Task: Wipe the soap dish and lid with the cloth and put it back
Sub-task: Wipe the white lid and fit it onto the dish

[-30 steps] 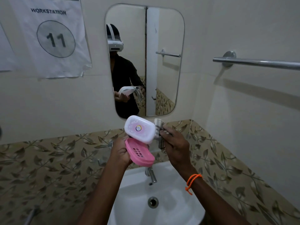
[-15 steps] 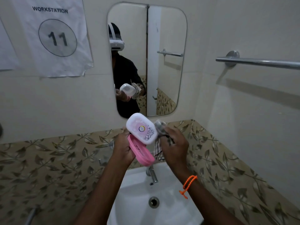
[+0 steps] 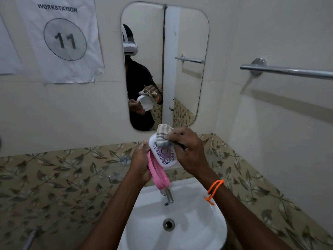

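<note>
My left hand [image 3: 140, 164] grips both parts of the soap dish above the sink: the white lid [image 3: 164, 156] with a purple pattern faces me, and the pink dish [image 3: 158, 176] hangs edge-on below it. My right hand [image 3: 189, 150] holds a grey striped cloth [image 3: 163, 135] and presses it against the top edge of the lid. Part of the cloth is hidden under my fingers.
A white sink [image 3: 207, 222] with a chrome tap [image 3: 169, 196] sits directly below my hands. A mirror [image 3: 185, 51] hangs on the wall ahead, a paper sign [image 3: 63, 38] to its left. A chrome towel bar [image 3: 288, 71] runs along the right wall.
The lid has turned so its patterned top faces me, and the pink dish has tipped edge-on. My right hand has brought the cloth up onto the lid's top edge.
</note>
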